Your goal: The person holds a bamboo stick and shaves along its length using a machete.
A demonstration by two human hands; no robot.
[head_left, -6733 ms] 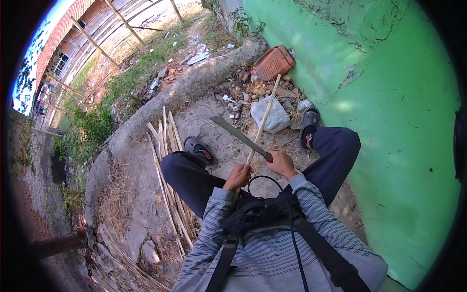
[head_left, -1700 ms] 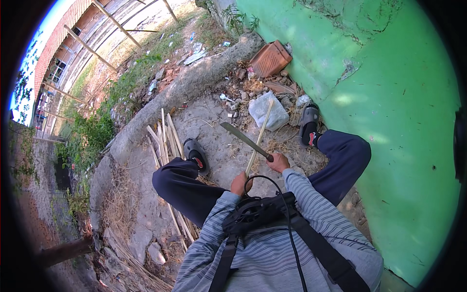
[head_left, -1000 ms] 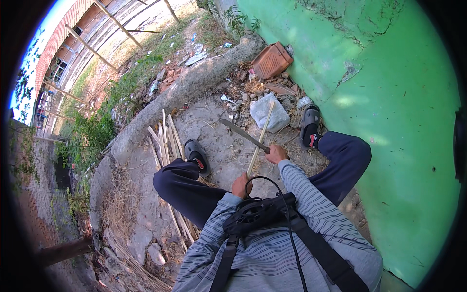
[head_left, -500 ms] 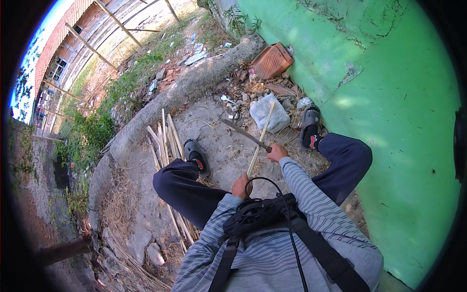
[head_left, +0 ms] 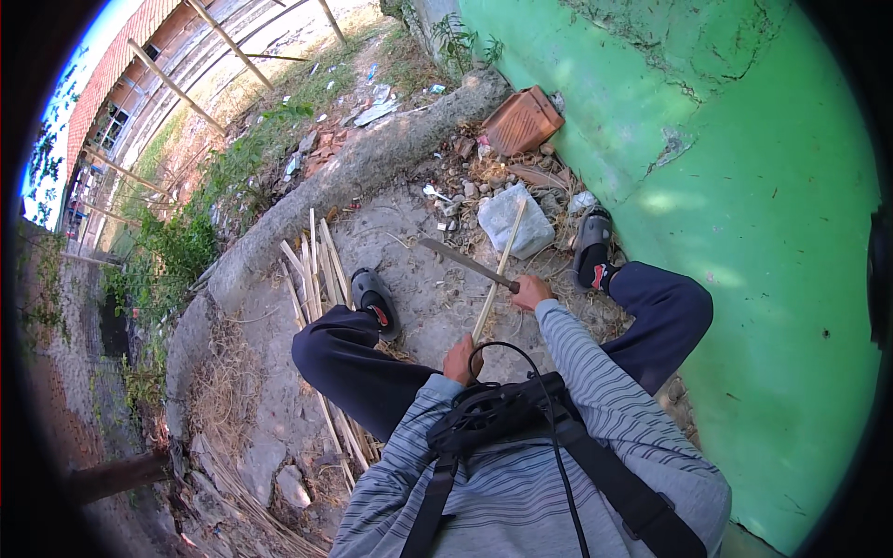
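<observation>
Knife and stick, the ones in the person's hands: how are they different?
The knife has a dark blade; the stick is pale yellow.
The knife is in the right hand; the stick is in the left hand.
The knife's tip points left and away from the person; the stick's far end points away and a bit right.
Both are long and thin, and they cross in the picture.

The stick runs between the shoes (wall at right).
</observation>
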